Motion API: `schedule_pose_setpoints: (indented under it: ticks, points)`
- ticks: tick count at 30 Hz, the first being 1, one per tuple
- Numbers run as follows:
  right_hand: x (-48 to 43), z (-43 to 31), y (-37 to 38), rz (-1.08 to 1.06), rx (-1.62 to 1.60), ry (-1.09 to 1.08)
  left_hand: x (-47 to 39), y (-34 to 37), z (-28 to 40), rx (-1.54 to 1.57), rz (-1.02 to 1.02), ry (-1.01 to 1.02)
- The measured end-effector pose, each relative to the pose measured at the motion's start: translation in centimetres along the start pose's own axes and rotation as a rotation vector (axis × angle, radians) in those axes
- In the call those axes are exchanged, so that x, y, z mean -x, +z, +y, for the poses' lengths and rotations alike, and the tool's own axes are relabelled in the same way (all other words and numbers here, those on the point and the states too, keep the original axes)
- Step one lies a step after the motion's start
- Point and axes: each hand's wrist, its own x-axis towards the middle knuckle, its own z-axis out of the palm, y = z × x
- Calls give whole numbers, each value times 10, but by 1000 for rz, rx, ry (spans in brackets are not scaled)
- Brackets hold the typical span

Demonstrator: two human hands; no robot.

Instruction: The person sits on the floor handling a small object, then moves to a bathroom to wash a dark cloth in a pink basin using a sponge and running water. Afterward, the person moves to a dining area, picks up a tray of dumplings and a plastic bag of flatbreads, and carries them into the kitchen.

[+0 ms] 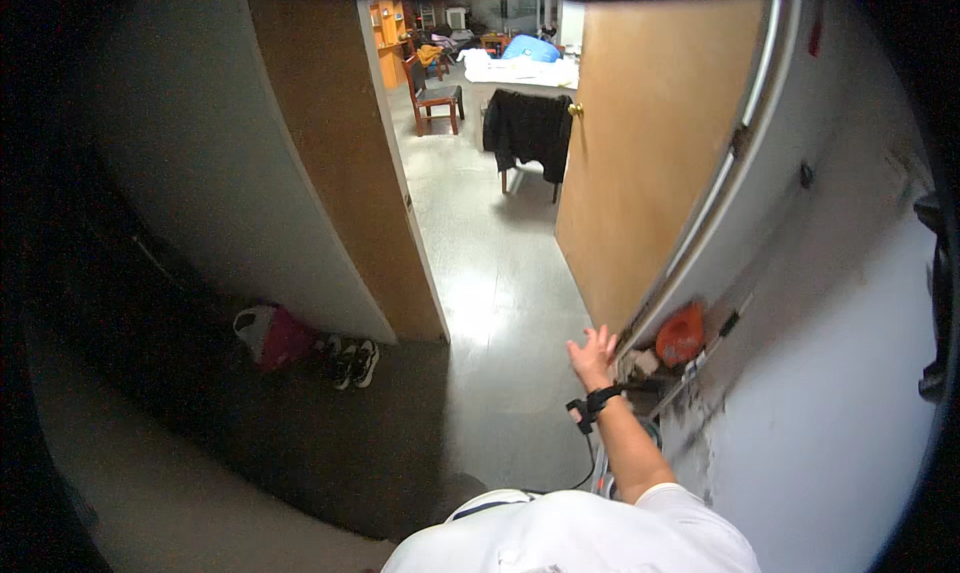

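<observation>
My right hand (pixel 592 354) reaches forward with its fingers spread and nothing in it. A black strap with a small device (pixel 580 415) and a cable is on that wrist. Beyond the hand, a light wooden door (pixel 660 123) with a brass knob (pixel 575 109) stands ajar into a lit room. The fingertips appear near the door's lower end in the picture; whether they touch it cannot be told. My left hand is out of view.
Sneakers (pixel 365 363) and a pink and white bag (pixel 281 338) lie by the left wall. An orange item (pixel 681 334) and a pole (pixel 679 385) are at right. Inside, a black garment (pixel 529 130) hangs over a chair by a table (pixel 517 74); another chair (pixel 439 95) stands left.
</observation>
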Motion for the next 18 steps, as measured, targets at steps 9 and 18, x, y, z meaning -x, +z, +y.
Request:
schedule_pose_setpoints:
  ticks: [9, 18]
  points:
    - [-165, 81, 6, 90, 177, 471, -129, -6, 273, 99, 78, 91]
    - [-227, 109, -92, 614, -498, 1140, -240, 93, 778, -70, -545, 803]
